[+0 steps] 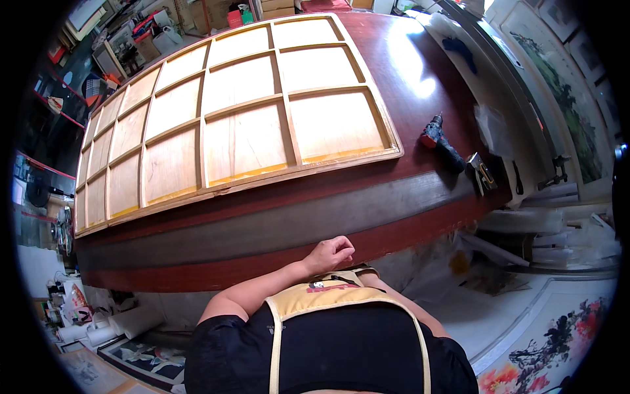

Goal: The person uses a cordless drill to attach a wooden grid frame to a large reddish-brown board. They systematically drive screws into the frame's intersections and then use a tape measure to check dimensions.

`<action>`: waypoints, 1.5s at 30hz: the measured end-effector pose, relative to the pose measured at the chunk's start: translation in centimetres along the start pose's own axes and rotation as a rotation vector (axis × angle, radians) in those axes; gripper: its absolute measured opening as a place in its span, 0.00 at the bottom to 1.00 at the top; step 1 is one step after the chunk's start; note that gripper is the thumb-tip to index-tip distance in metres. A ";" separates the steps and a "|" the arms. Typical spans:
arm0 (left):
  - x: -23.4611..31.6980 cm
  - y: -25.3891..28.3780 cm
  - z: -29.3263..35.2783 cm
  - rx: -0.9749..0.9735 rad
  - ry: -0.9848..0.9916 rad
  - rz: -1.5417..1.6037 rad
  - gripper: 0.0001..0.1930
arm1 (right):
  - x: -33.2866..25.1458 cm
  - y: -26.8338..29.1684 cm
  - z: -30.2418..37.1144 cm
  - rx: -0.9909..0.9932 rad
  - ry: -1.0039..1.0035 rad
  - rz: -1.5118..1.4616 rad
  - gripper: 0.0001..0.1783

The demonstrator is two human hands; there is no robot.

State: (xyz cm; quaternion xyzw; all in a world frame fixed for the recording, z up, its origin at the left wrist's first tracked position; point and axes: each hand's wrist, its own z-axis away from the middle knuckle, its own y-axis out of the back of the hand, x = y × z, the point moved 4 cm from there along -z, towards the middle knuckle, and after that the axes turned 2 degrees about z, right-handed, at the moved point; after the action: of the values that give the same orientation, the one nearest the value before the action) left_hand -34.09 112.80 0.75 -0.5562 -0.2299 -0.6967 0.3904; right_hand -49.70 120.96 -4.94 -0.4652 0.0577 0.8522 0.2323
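Observation:
My left hand is raised in front of my apron, near the table's front edge. Its fingers are curled together, and whatever they may hold is hidden. My right forearm bends in toward the front of the yellow apron, where the hand is lost from sight behind the cloth. Beyond my hands, a large wooden panel frame lies on the dark red table. Its crossing slats divide pale board into several compartments, with yellowish strips along some edges. Neither hand touches it.
A cordless drill and a metal hand tool, perhaps a staple gun, lie right of the frame. Clear plastic rests near the table's right edge. Floral artwork is at lower right; white rolls are at lower left.

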 end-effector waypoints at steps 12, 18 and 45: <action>0.5 0.7 2.3 0.031 0.018 -0.121 0.13 | -2.9 0.8 3.5 0.057 -0.099 0.075 0.16; 0.6 -0.4 2.1 0.048 0.010 -0.141 0.13 | -5.4 2.8 5.7 0.131 -0.085 0.121 0.14; -3.4 4.7 8.9 1.390 0.184 -1.119 0.42 | -10.6 20.7 4.0 1.022 0.431 1.082 0.37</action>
State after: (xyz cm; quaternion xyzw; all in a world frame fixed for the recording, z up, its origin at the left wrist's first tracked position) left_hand -24.73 117.72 -0.56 0.0574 -0.8051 -0.5304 0.2591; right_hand -57.21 100.26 3.54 -0.3631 0.7068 0.6053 -0.0471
